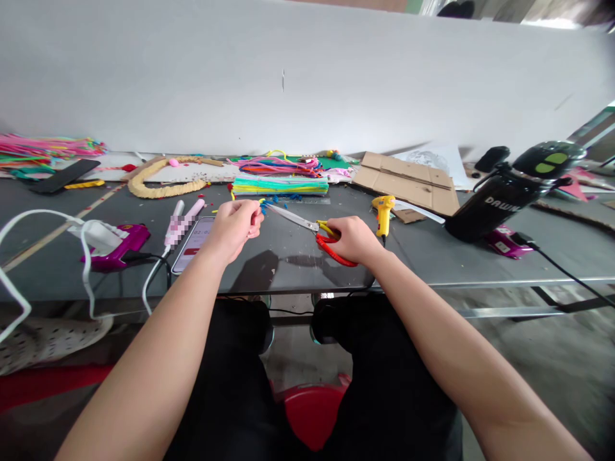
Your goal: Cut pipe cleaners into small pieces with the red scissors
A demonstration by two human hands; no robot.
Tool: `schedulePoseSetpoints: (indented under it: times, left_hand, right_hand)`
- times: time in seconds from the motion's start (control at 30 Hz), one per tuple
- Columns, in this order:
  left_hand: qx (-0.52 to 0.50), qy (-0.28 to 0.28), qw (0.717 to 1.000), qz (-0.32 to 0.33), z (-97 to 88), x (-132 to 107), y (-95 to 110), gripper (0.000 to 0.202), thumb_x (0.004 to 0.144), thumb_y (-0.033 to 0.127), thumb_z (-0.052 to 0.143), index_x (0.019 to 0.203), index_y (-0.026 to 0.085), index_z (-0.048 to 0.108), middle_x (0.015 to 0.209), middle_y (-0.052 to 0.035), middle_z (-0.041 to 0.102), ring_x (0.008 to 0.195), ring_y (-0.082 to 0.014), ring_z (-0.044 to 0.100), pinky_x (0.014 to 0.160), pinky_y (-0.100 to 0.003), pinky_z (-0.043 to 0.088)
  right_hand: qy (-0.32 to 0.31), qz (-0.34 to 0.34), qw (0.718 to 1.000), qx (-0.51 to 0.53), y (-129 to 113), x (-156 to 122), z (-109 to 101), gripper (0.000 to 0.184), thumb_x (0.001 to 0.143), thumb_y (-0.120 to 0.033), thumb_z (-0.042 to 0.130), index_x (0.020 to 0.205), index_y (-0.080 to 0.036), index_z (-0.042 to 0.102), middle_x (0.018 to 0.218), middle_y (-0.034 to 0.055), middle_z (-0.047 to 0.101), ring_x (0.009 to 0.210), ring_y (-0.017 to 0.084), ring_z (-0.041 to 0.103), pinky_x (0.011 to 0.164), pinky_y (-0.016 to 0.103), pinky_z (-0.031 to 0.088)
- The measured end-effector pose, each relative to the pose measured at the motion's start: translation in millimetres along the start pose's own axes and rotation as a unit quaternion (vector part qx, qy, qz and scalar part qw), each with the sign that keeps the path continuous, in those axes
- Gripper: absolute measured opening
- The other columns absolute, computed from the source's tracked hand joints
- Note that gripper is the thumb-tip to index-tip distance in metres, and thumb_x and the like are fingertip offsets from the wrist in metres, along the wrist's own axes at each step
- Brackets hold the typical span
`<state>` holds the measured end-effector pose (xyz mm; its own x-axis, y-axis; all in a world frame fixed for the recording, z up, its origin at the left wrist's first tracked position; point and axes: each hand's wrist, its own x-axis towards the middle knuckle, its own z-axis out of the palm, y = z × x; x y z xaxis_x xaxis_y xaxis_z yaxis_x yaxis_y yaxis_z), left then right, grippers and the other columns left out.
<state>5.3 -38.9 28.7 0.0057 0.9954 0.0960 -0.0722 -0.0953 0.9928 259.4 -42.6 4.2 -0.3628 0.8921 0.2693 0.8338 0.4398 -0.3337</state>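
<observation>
The right hand (353, 240) is closed around the red-and-yellow handles of the scissors (298, 221), low over the bench (432, 256). The left hand (235, 227) pinches what appears to be a short blue pipe cleaner piece (262, 205), held at the blade tips.

What the left hand (234, 225) pinches is too small to tell. The right hand (354, 239) covers part of the handles of the scissors (294, 218), and a blurred patch masks the phone (195, 253).
</observation>
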Motion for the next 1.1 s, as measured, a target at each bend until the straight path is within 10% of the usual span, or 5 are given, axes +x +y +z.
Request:
schedulePoseSetpoints:
  times: [1.1]
  left_hand:
    - [0.009,-0.008,1.0,-0.007,1.6,-0.7,0.7,0.032,0.074,0.02,0.062,0.051,0.018,0.039,0.055,0.0007,0.041,0.044,-0.0047,0.035,0.04,-0.021,0.025]
  right_hand:
    - [-0.006,-0.002,1.0,0.008,1.0,2.2,1.4,0.034,0.079,-0.048,0.054,0.062,-0.02,0.044,0.059,-0.001,0.043,0.06,0.012,0.025,0.058,0.029,0.021]
